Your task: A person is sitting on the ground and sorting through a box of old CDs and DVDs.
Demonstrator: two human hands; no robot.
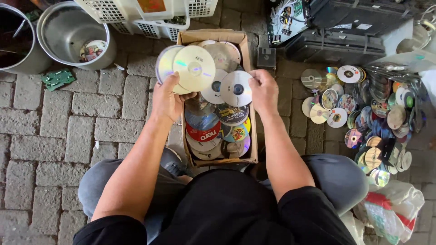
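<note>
Holding a fan of discs [184,68], left hand [167,100] grip closed on them, thumb across the lower edge, above the box's left rim. Top disc pale yellow-silver, at least two more behind it. Right hand [263,90] grip pinched on one white disc [236,88] with a dark hub, held over the upper middle of the box [252,136]. Cardboard box sits on the brick floor [54,131] between the knees, open top, filled with loose discs, printed and blank mixed, one with a red label [203,132] near the lower left corner.

Loose pile of discs [363,113] on the floor right of the box, well apart from it, spreading toward the right edge. Plastic bag [393,211] with red print at lower right, near the right knee. Black cases [345,34] along the floor's top right. Small dark square item [266,57] just beside the box's upper right corner. White baskets [145,16] touching or just behind the box's top edge, cannot tell which. Metal pot [72,34] at top left with a disc inside; second pot [16,41] at the far left edge. Green circuit board [58,78] on the floor below the pots. Person in black top, grey trousers, crouched.
</note>
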